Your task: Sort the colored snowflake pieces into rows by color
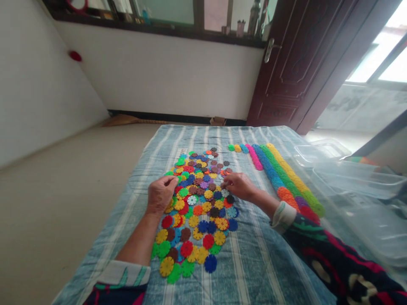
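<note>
A spread of colourful notched plastic discs (197,209), the interlocking building kind, lies loose and overlapping on the striped cloth. My left hand (160,194) is at the pile's left edge, thumb and fingers pinched together; a green disc (179,179) shows at its fingertips. On the opposite edge, my right hand (239,186) reaches in with its fingers closed low over the discs. What sits between those fingertips is too small to make out. Right of the pile lie long one-colour rows of overlapped discs: a yellow row (286,169), a green row (280,169) and a blue row (270,169).
Shorter rows, pink (254,157), orange (288,198) and red (309,214), lie by the long ones. Clear plastic boxes (359,180) stand at the table's right side. Beyond the cloth-covered table (254,254) are a wall, a dark red door (292,63) and a broom (127,120).
</note>
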A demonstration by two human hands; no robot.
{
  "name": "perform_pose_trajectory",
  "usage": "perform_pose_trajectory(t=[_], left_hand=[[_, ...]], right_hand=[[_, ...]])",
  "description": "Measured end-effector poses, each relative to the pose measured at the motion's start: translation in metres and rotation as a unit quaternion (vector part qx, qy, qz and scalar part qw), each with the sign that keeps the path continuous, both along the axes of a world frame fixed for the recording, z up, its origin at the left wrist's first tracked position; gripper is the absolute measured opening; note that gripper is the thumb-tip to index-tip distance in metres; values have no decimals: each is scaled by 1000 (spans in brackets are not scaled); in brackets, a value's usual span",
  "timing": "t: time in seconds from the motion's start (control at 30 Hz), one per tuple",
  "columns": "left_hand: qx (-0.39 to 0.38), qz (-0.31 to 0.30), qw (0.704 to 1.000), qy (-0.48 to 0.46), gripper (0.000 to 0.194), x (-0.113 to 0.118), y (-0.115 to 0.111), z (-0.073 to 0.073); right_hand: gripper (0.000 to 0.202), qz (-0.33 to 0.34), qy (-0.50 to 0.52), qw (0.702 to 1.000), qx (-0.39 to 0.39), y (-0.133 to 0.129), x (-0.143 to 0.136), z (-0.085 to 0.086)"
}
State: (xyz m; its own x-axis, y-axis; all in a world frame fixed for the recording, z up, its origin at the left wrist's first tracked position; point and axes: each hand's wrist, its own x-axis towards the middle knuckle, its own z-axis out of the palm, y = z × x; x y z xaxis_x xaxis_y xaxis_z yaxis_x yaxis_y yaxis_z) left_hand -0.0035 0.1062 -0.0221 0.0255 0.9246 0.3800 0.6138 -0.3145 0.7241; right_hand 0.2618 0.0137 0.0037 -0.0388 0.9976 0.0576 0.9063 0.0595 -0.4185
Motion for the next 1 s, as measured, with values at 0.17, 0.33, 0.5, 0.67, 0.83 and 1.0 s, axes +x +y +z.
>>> perform_pose_trajectory(t=[0.17, 0.33, 0.5, 0.67, 0.83, 1.0], left_hand=[[-2, 10, 1000, 4, 27, -2, -1, -1], [-8, 12, 1000, 8, 26, -2, -2, 0], [-21, 8, 1000, 16, 28, -2, -2, 1], [-16, -1, 1000, 19, 28, -2, -1, -1], [-16, -5, 1000, 19, 27, -2, -3, -1], [-18, -9, 1000, 15, 26, -1, -4, -1]], right_hand=[[24, -65, -26, 996, 55, 1, 2, -4], [33, -140, -71, 987, 22, 3, 3, -8], [31, -51, 11, 996, 73, 13, -7, -21], [24, -32, 89, 988, 125, 9, -8, -28], [15, 11, 105, 984, 140, -16, -5, -31], [14, 63, 112, 979, 161, -38, -7, -29]])
